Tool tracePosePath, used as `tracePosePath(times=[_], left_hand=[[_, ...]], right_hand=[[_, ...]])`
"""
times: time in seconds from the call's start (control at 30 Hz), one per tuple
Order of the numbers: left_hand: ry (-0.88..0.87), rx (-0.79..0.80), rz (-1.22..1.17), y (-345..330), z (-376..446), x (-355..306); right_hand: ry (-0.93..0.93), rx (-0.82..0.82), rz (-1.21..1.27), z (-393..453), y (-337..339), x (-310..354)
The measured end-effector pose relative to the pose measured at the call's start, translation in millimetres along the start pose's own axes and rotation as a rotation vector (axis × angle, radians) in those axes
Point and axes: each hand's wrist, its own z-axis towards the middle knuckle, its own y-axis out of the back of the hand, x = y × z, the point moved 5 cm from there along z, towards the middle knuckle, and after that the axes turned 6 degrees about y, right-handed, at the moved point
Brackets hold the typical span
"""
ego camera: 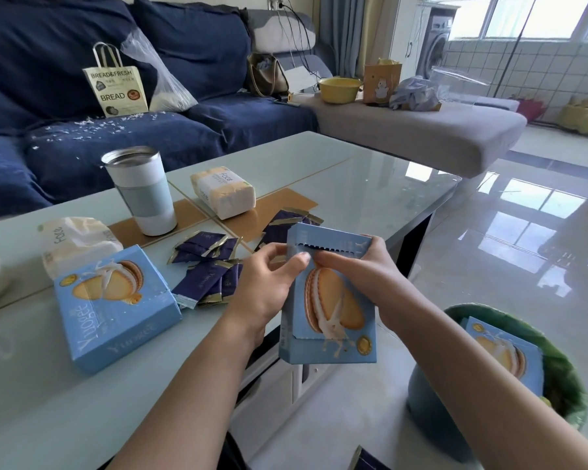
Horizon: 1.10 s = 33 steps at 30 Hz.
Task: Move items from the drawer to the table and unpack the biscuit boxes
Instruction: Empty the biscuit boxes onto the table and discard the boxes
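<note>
Above the near edge of the glass coffee table (336, 171), the left hand (265, 283) and right hand (357, 266) pinch the blue biscuit box (326, 300) at its serrated tear strip, apparently to open it upright beside the emptied navy sachets (211, 276).

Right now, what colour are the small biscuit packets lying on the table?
Dark purple with gold edges, seen in the head view: biscuit packets.

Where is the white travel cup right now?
The cup stands upright on the table's far left, between two tissue packs, behind the dark biscuit packets.
</note>
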Motion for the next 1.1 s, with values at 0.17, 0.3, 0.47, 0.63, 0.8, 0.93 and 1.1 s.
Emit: tracePosePath(times=[0.17,0.3,0.47,0.63,0.8,0.93,1.1], left_hand=[[0.045,-0.058,-0.009,6.1,3.3,2.0],[0.156,-0.167,-0.235,17.6,6.4,5.4],[0.193,-0.089,-0.366,22.5,6.3,2.0],[0.281,0.276,-0.208,5.3,-2.2,6.4],[0.284,0.310,-0.206,6.4,-0.9,9.2],[0.285,0.281,-0.210,9.6,2.1,11.2],[0.265,0.184,-0.090,10.0,2.6,12.8]], right_hand=[[0.006,0.008,-0.032,-0.6,-7.0,-2.4],[-0.135,0.165,-0.043,-5.1,-11.5,-4.5],[-0.153,0.310,0.062,-12.4,-12.8,-0.7],[-0.132,0.274,0.099,-7.6,-10.0,-5.9],[-0.149,0.401,0.138,-7.6,-5.6,-4.4],[-0.143,0.442,0.147,-6.6,-3.3,-3.2],[-0.099,0.367,-0.016,-4.6,-4.2,-5.7]])
